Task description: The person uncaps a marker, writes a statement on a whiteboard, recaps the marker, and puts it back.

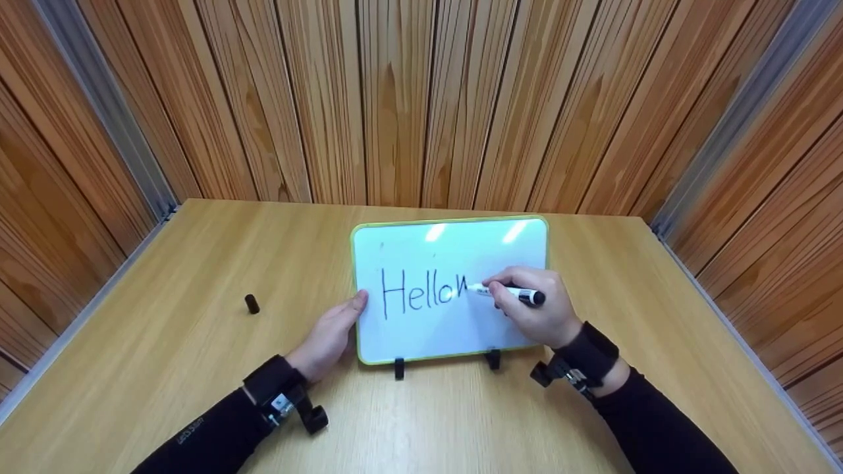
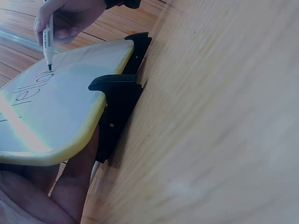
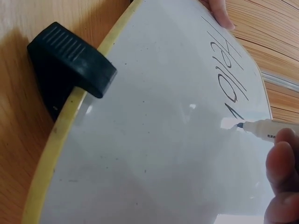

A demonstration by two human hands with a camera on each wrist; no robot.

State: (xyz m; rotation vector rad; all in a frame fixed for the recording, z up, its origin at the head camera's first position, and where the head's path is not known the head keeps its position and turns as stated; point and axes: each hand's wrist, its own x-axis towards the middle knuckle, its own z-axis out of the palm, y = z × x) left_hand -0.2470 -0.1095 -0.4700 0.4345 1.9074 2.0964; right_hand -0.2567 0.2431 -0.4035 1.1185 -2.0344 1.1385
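A small whiteboard [image 1: 428, 336] with a yellow-green rim leans on a black stand [image 1: 399, 369], whose two hooks hold its lower edge. "Hello" and the strokes of another letter are written on it in dark ink. My left hand [image 1: 330, 337] grips the board's left edge, thumb at the front and fingers [image 2: 77, 179] behind it. Between the thumb and fingers of my right hand [image 1: 543, 309] is a white marker [image 3: 265, 129] with a black end. Its dark tip is at the last stroke, touching or very close to the surface.
A black marker cap [image 1: 252, 303] lies on the wooden table [image 1: 197, 368], left of the board. Wood-panelled walls [image 1: 395, 99] enclose the back and both sides. Each wrist wears a black strap [image 1: 586, 355] with a small camera.
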